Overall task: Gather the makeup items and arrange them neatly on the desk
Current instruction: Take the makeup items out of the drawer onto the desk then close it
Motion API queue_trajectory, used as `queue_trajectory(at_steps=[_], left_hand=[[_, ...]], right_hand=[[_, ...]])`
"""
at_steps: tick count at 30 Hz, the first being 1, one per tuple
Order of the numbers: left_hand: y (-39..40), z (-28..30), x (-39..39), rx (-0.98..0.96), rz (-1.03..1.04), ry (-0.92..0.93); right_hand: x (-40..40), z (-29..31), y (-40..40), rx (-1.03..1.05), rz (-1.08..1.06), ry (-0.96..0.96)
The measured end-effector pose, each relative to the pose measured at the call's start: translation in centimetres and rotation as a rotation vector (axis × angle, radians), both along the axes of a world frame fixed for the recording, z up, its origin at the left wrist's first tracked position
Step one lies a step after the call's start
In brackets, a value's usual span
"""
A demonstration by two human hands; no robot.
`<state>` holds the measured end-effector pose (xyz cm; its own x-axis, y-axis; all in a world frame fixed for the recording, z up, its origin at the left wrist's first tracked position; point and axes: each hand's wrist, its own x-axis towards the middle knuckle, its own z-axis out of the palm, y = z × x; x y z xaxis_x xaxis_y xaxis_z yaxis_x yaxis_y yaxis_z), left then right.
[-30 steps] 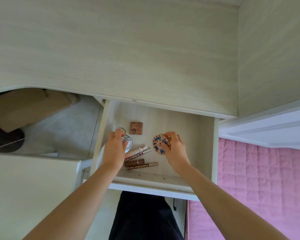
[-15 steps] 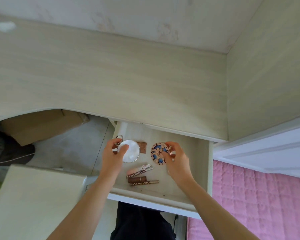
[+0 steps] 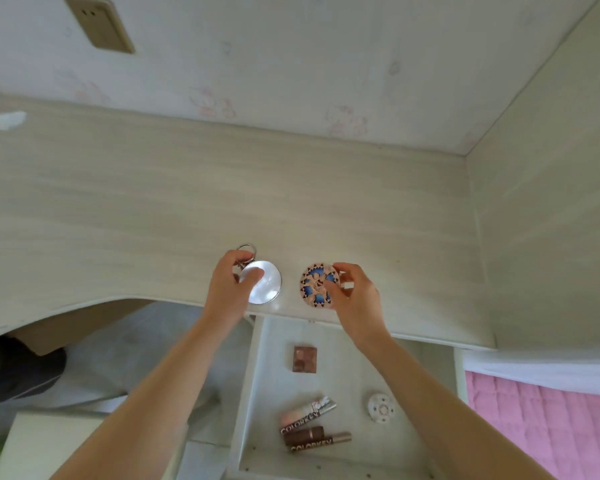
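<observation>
Two round items are held over the bench [image 3: 153, 209]: mirror [image 3: 265, 282] pinched by left hand [image 3: 231, 289], patterned disc [image 3: 314, 285] by right hand [image 3: 354, 296]; setting down is needed next.

Over the near edge of the table [image 3: 153, 209], the round mirror [image 3: 265, 282] lies left of the patterned disc [image 3: 314, 285]. Nearer, in the open drawer [image 3: 253, 393]: a square palette [image 3: 305, 359] at the far end, three tubes [image 3: 310, 426] near, a small round piece [image 3: 381, 408] to their right.
</observation>
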<state>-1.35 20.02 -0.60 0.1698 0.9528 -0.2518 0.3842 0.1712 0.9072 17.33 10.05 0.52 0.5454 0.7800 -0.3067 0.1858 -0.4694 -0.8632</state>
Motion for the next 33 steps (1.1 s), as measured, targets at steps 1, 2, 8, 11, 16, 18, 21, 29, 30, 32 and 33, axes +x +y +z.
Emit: queue_trajectory(at_steps=[1,2,8,11,16,18,21,29,30,32,33], left_hand=[[1.6,0.0,0.1,0.002,-0.03,0.014],[3.1,-0.1,0.3,0.001,-0.06,0.021],[10.4,-0.7,1.3,0.0,-0.204,0.053],[13.0,-1.0,1.9,0.016,-0.262,0.063],[16.3,-1.8,3.0,-0.014,-0.337,0.074],[17.2,-2.2,3.5,-0.032,-0.37,0.083],[17.9,-2.8,4.1,-0.026,-0.398,0.091],[19.0,-3.7,5.6,0.049,-0.47,0.145],[19.1,-3.8,5.8,0.069,-0.489,0.167],[19.0,-4.1,5.9,0.126,-0.513,0.228],[19.0,-4.2,6.0,0.157,-0.515,0.261]], right_hand=[[0.0,0.0,1.4,-0.004,-0.014,0.005],[0.1,-0.1,2.8,-0.01,-0.026,0.005],[0.1,-1.2,9.7,-0.036,-0.071,-0.022],[0.1,-1.7,12.1,-0.049,-0.065,-0.043],[0.4,-2.9,15.0,-0.042,-0.071,-0.084],[0.7,-3.4,15.6,-0.049,-0.074,-0.082],[1.1,-3.8,16.3,-0.063,-0.075,-0.083],[2.0,-4.2,16.8,-0.095,-0.017,-0.236],[2.1,-4.2,16.8,-0.104,-0.011,-0.252],[2.2,-4.2,16.9,-0.126,0.014,-0.296],[2.2,-4.1,16.9,-0.138,0.029,-0.317]])
